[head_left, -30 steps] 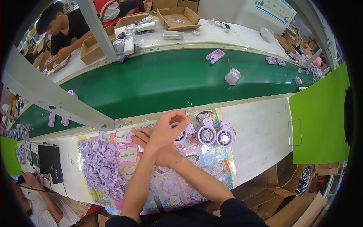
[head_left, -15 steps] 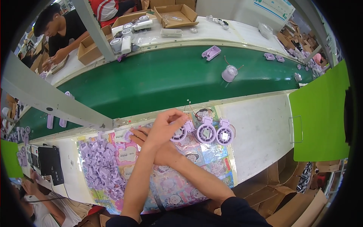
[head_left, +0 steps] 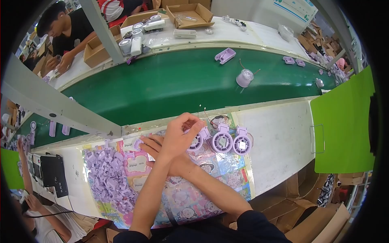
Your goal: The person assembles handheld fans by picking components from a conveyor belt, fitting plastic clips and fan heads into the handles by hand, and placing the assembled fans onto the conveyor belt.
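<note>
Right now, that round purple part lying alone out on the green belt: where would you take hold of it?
Probably the round purple part is best pinched across its round side walls from straight above. It stands apart on the green belt, so fingers fit all around it. Avoid the thin wires sticking out near its top.

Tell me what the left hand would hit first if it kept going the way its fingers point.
Probably the nearest round purple fan part, which the left hand already seems to touch; beyond it lie two more in a row.
</note>
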A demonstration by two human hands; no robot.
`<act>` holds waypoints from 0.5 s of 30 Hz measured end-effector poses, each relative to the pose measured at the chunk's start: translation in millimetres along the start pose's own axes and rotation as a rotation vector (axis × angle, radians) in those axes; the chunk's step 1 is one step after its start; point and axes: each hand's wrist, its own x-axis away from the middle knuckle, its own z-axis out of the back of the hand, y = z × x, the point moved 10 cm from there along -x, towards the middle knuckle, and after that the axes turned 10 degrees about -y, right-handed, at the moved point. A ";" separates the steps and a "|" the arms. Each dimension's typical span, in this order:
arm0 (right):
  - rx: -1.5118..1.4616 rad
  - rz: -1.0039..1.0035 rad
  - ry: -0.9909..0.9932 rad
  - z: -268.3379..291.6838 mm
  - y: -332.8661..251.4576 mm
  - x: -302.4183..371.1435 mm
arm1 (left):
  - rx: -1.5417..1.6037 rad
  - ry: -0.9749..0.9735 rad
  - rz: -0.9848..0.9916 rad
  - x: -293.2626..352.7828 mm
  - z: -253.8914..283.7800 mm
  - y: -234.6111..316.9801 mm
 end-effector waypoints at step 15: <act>-0.038 -0.053 -0.064 -4.9 2.0 -1.1 | 0.158 -0.266 -0.078 2.2 -7.6 1.9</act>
